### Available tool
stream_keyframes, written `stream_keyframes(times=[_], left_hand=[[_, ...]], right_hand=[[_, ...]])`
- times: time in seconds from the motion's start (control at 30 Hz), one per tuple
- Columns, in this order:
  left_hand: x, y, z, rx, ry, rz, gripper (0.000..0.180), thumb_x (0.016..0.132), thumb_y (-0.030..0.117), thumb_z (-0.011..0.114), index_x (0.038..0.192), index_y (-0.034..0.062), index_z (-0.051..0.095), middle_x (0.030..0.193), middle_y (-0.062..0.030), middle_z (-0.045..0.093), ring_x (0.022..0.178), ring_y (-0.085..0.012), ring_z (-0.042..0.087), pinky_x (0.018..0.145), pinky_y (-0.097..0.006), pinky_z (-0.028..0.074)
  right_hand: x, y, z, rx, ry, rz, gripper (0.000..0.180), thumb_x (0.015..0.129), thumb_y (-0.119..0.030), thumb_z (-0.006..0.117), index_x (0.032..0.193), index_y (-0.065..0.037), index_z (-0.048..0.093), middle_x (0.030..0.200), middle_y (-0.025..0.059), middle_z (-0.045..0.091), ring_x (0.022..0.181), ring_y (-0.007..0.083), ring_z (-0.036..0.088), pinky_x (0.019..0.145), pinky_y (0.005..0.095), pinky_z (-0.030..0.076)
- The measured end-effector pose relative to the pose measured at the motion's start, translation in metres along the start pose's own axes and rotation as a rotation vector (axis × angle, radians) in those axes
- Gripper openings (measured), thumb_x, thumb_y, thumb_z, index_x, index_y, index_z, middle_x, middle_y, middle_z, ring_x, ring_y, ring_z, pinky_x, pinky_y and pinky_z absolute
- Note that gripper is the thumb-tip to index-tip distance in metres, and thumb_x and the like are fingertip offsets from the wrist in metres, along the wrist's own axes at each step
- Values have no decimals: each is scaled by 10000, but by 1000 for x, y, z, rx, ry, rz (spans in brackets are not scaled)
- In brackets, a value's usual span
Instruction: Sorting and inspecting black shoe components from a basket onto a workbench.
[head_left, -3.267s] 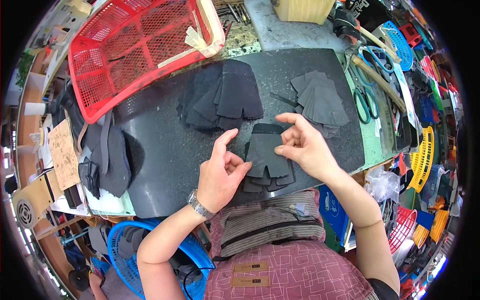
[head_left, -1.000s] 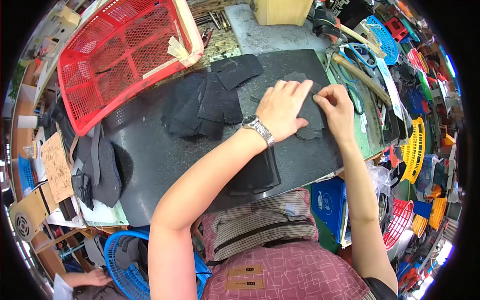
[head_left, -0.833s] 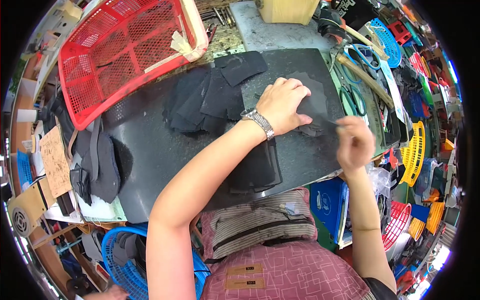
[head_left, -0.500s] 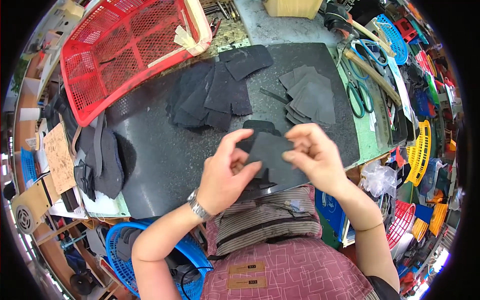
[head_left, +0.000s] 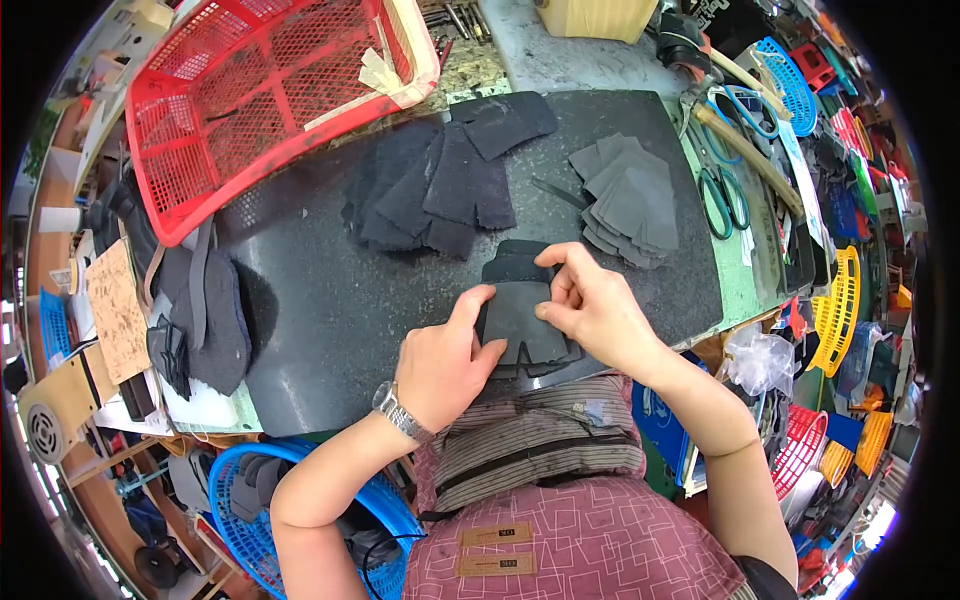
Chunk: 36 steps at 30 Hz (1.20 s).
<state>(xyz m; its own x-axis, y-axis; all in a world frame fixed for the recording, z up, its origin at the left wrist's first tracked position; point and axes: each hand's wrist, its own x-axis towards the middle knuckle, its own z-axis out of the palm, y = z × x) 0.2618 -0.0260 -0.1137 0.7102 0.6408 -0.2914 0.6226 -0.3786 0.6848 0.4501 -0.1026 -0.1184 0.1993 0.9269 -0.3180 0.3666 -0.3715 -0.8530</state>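
Note:
Near the front edge of the black work board (head_left: 310, 320) lies a dark grey notched piece (head_left: 522, 308), thin like leather, on top of darker pieces (head_left: 515, 258) that stick out beyond its far edge. My left hand (head_left: 440, 365) has its thumb and forefinger closed at the grey piece's left edge. With thumb and bent forefinger, my right hand (head_left: 592, 308) pinches its right edge. Further off is a fanned pile of black fuzzy-edged pieces (head_left: 440, 185). A fanned stack of smooth grey pieces (head_left: 632, 200) rests to the right.
A red plastic basket (head_left: 178, 222) stands at the far left, overlapping the board. Scissors (head_left: 722, 200) and a wooden-handled hammer (head_left: 750, 155) lie along the right side. Below the table's left edge sits a blue basket (head_left: 222, 500) with cut pieces inside.
The grey piece, tilted and raised between my hands before, now lies flatter on the darker pieces. My right hand has moved left and closed on its edge.

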Motion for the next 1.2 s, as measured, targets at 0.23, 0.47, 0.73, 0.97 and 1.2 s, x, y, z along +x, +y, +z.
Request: stream_keyframes(times=[0.23, 0.47, 0.73, 0.97, 1.2], left_hand=[[126, 28, -46, 562, 614, 732, 440, 707, 105, 708, 1127, 81, 582, 1161, -156, 573, 1050, -329, 564, 855, -426, 476], [190, 18, -70, 132, 800, 463, 221, 803, 248, 635, 966, 103, 673, 830, -122, 670, 762, -292, 642, 676, -389, 505], [13, 48, 8, 923, 388, 771, 359, 810, 316, 628, 1002, 13, 640, 787, -74, 522, 667, -210, 518, 576, -290, 453], [25, 48, 2, 257, 351, 771, 429, 710, 283, 733, 1013, -4, 633, 975, -124, 551, 828, -267, 567, 672, -340, 498], [149, 54, 36, -48, 281, 743, 564, 710, 130, 724, 1230, 67, 516, 1194, -168, 542, 1079, -354, 528, 932, -403, 443]], right_hand=[[-2, -3, -2, -204, 296, -351, 319, 740, -85, 719, 1015, -76, 558, 823, 76, 549, 687, 198, 574, 620, 343, 486], [14, -1, -55, -249, 479, -379, 189, 762, -78, 685, 941, -40, 637, 880, 100, 631, 831, 235, 618, 737, 319, 497], [16, 27, -102, -692, 501, -101, 388, 725, -230, 730, 1046, -38, 627, 989, 111, 626, 890, 285, 613, 799, 361, 480], [17, 30, -99, -515, 562, -118, 292, 724, -161, 739, 937, -20, 598, 893, 102, 613, 780, 250, 610, 705, 343, 485], [15, 41, -99, -346, 729, -450, 181, 729, 3, 719, 853, 3, 587, 821, 83, 611, 743, 181, 585, 676, 296, 474]])
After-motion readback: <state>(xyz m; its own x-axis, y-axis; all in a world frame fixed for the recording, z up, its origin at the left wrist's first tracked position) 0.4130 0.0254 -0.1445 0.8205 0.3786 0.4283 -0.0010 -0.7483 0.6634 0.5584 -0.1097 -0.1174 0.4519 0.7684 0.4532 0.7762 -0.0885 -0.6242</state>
